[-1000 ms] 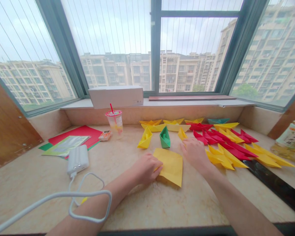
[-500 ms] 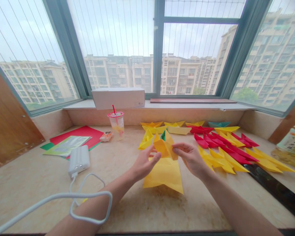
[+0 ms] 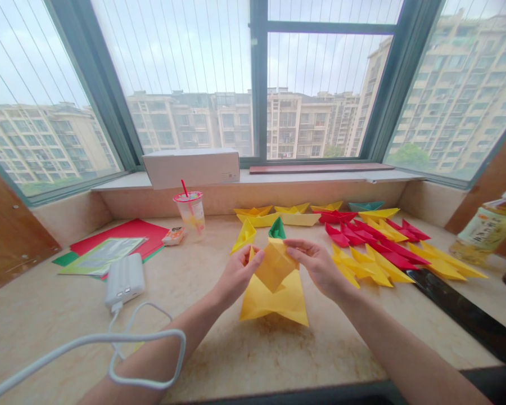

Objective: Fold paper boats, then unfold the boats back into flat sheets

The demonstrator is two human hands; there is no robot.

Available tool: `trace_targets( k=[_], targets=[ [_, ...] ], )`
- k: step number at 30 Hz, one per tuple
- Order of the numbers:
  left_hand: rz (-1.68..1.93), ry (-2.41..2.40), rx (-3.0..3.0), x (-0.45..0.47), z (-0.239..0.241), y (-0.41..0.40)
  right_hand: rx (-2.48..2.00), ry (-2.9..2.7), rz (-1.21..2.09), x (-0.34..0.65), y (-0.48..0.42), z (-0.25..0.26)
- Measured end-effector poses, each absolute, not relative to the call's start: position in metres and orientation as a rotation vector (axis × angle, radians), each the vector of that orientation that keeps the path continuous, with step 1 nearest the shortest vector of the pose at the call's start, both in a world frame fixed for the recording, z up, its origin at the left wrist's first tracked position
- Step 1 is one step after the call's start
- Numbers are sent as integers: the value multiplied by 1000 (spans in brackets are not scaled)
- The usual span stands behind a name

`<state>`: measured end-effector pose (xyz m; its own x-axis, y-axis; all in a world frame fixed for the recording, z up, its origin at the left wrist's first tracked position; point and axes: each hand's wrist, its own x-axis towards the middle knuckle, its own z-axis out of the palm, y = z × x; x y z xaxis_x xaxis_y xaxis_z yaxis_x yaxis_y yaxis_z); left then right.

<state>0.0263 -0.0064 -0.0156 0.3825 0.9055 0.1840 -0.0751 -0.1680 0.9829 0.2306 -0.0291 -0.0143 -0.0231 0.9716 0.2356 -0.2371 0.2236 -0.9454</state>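
Observation:
Between my two hands is a folded piece of yellow paper [image 3: 275, 266], now a flat diamond shape. My left hand [image 3: 239, 274] pinches its left corner, and my right hand [image 3: 316, 264] grips the right corner. Below it on the counter lies a yellow paper sheet [image 3: 274, 309] with creases, partly covered by the held piece. Just behind the held paper stands a green paper boat [image 3: 277, 228], its lower part hidden. A yellow paper boat [image 3: 243, 236] sits beyond my left fingers.
Several red [image 3: 358, 236] and yellow paper boats [image 3: 369, 267] crowd the right side, near a black phone-like slab [image 3: 455, 312] and a bottle [image 3: 487, 230]. Left are a lidded cup [image 3: 190, 214], coloured paper [image 3: 118, 233], a white power bank [image 3: 125, 278] and its looping cable [image 3: 147, 337].
The yellow paper between my hands has gone from an opened, pocket-like form to a flattened diamond. My left fingers have closed on its corner. The view has shifted a little to the right.

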Motion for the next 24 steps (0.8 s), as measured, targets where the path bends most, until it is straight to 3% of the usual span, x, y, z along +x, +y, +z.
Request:
trace_targets(
  k=[12, 24],
  targets=[
    [1012, 843, 1218, 27, -13, -4, -874, -1030, 1138, 230, -30, -13],
    [1378, 823, 1192, 22, -6, 0, -917, -1061, 1217, 230, -29, -18]
  ],
)
